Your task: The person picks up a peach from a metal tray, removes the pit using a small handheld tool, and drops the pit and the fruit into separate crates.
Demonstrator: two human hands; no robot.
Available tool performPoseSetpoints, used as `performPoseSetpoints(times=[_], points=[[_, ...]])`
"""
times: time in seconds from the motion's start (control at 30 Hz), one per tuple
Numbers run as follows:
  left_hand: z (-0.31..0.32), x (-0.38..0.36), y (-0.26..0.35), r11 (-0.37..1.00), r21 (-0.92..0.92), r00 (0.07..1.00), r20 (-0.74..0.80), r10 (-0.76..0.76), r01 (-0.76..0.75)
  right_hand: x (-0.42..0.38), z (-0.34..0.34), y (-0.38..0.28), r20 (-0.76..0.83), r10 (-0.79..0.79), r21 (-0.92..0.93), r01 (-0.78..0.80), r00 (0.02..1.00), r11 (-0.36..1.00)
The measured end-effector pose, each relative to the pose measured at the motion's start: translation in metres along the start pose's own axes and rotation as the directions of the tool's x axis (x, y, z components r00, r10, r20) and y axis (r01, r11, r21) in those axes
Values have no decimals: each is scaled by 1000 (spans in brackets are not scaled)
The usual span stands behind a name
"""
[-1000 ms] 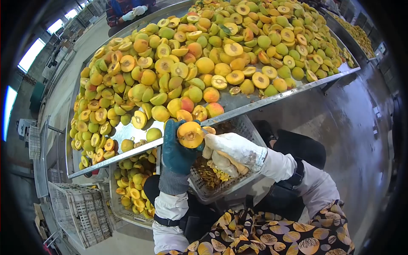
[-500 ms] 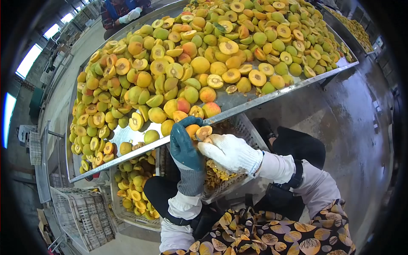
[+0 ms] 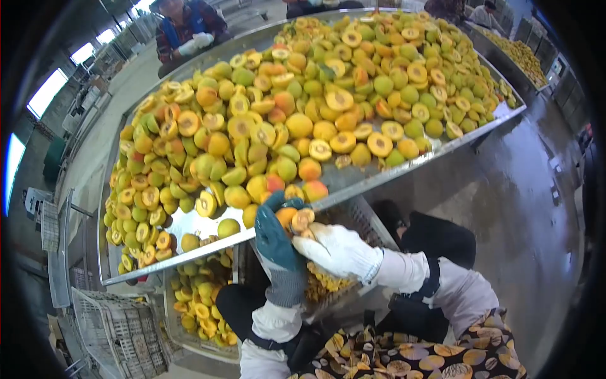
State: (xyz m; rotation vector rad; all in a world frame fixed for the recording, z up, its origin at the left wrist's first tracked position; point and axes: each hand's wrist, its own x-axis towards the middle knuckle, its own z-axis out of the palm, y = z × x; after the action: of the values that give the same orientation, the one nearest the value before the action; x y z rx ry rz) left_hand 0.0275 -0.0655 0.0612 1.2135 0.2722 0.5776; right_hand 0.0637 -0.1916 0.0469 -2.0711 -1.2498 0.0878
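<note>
My left hand, in a blue-green coated glove, is closed around a halved peach at the table's near edge. Its cut face shows a brown centre. A second orange piece of peach sits against the same palm. My right hand, in a white knit glove, is closed, its fingertips against the halved peach from the right. Whatever lies inside its fingers is hidden. Just beyond both hands, whole and halved peaches are heaped on the metal table.
Below my hands stands a crate with brown and yellow scraps inside. To its left, another crate holds peach halves; an empty-looking plastic crate stands farther left. Across the table is a person with a gloved hand; other people appear farther back.
The camera has tilted upward, so the scene sits lower and more of the people opposite shows. Both hands stay together at the peach; the cut half has turned slightly.
</note>
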Motion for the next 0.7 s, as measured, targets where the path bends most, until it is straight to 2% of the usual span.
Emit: performPoseSetpoints(times=[0.03, 0.07, 0.1, 0.13, 0.23, 0.27, 0.3, 0.33, 0.37, 0.4, 0.47, 0.5, 0.53, 0.57, 0.6, 0.63, 0.7], points=[[0, 1, -3, 986, -156, 997, -37, -63, 56, -3, 4, 0, -70, -35, -79, 29, 997, 996], [-2, 6, -9, 944, -318, 992, -65, -112, 86, 3, -8, -15, -40, 228, 155, -219, 973, 963], [-10, 12, -23, 895, -438, 995, -15, -103, 86, 11, -21, -25, 85, 430, 315, -433, 899, 845], [-6, 11, -22, 912, -403, 996, -16, -86, 72, 17, -30, -28, 237, 584, 428, -623, 776, 655], [6, 2, -15, 964, -252, 996, 26, -86, 90, 21, -9, 6, 8, 614, 490, -538, 790, 686], [-2, 3, -13, 999, 23, 993, 118, 27, -30, 31, -45, -13, 254, 706, 562, -695, 661, 449], [-14, 7, -12, 944, 281, 966, 235, 110, -175, 30, -47, -8, 228, 690, 625, -647, 687, 438], [-23, 11, -15, 885, 376, 932, 329, 151, -276, 28, -49, -1, 199, 672, 682, -593, 713, 427], [-33, 16, -19, 806, 449, 887, 420, 191, -386, 29, -50, 4, 218, 657, 662, -604, 722, 443], [-43, 20, -23, 714, 494, 832, 505, 229, -496, 27, -49, 4, 137, 649, 548, -603, 749, 580], [-39, 21, -13, 753, 504, 842, 526, 120, -422, 24, -46, 1, -15, 585, 260, -562, 811, 785], [-24, 11, -3, 945, 71, 915, 235, -327, 320, 21, -50, -6, 6, 567, 187, -558, 824, 809], [-27, 12, -8, 963, 250, 939, 296, -176, 102, 18, -46, -4, -47, 471, 180, -456, 881, 872], [-34, 14, -17, 907, 401, 924, 381, -36, -129, 14, -38, 1, -98, 369, 166, -350, 924, 922], [-38, 13, -23, 782, 513, 873, 482, 79, -354, 11, -34, 3, -145, 262, 149, -241, 954, 959], [-36, 10, -23, 838, 480, 901, 432, 32, -260, 12, -38, 0, -129, 287, 111, -274, 949, 955], [-36, 5, -29, 931, 364, 934, 337, -121, -11, 9, -33, 4, -153, 227, 85, -216, 962, 973]])
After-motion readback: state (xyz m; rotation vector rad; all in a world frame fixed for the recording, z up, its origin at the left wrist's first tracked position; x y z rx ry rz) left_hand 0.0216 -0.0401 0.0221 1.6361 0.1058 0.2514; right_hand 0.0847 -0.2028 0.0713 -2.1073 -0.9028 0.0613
